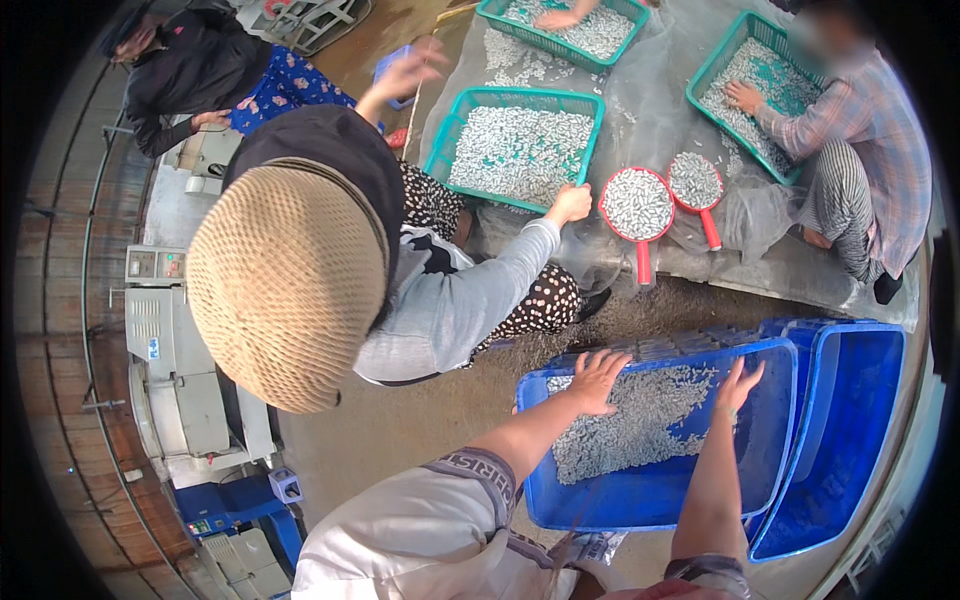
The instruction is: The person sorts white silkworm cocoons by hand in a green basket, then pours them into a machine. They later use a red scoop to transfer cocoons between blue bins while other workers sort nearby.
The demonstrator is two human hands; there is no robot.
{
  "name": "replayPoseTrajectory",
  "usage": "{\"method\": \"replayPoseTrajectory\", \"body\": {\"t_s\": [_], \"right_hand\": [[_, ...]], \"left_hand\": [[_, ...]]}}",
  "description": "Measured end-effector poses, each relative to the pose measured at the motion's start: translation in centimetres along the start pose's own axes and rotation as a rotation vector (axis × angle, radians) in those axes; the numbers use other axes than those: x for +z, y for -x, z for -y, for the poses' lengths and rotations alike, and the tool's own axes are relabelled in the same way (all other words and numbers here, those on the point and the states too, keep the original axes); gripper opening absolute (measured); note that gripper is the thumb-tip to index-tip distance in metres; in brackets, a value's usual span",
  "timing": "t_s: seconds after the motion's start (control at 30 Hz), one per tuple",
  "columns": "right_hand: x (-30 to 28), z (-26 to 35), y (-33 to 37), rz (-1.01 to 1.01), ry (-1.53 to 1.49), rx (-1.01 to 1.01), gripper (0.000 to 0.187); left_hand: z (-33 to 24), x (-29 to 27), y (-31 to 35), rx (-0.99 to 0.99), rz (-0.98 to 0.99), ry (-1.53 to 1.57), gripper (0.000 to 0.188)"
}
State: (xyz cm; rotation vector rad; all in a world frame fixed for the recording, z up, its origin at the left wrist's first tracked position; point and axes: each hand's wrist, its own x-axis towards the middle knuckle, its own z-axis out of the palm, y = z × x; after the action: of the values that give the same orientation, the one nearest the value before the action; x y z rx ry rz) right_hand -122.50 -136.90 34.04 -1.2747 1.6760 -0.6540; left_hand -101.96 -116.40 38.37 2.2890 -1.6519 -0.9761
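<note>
Both my hands are over a large blue plastic bin [655, 512] that holds a layer of small whitish-grey pieces [630, 430], too small to name. My left hand [597, 383] is at the bin's far side, left of its middle, fingers spread and nothing seen in them. My right hand [737, 388] is by the far right part of the bin, thumb and fingers apart and pointing up, holding nothing. I cannot tell whether either hand touches the rim. The pieces lie mostly in the left and middle of the bin, with blue bottom showing at the right.
Another blue bin [835, 440] stands to the right. Green baskets of whitish pieces [520, 150] and two red-handled scoops or strainers [640, 260] rest on plastic sheeting ahead. A co-worker in a knitted hat [290, 280] is close at left; another sits far right [850, 130]. Machines [170, 340] line the left.
</note>
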Motion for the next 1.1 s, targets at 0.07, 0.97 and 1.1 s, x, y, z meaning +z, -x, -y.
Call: {"method": "replayPoseTrajectory", "body": {"t_s": [0.07, 0.97, 1.1], "right_hand": [[0.0, -1.5, 4.2, -0.041, 0.156, -0.241, 0.061], [-36.2, -16.2, 11.7, -0.068, 0.547, 0.057, 0.041], [-41.3, -33.9, 8.5, -0.14, 0.129, 0.091, 0.033]], "left_hand": [[1.1, -0.3, -0.1, -0.034, 0.005, -0.021, 0.103], [0.1, 11.1, 42.1, -0.494, 0.488, 0.155, 0.034], [-6.7, 2.6, 28.4, -0.348, 0.106, 0.204, 0.041]]}}
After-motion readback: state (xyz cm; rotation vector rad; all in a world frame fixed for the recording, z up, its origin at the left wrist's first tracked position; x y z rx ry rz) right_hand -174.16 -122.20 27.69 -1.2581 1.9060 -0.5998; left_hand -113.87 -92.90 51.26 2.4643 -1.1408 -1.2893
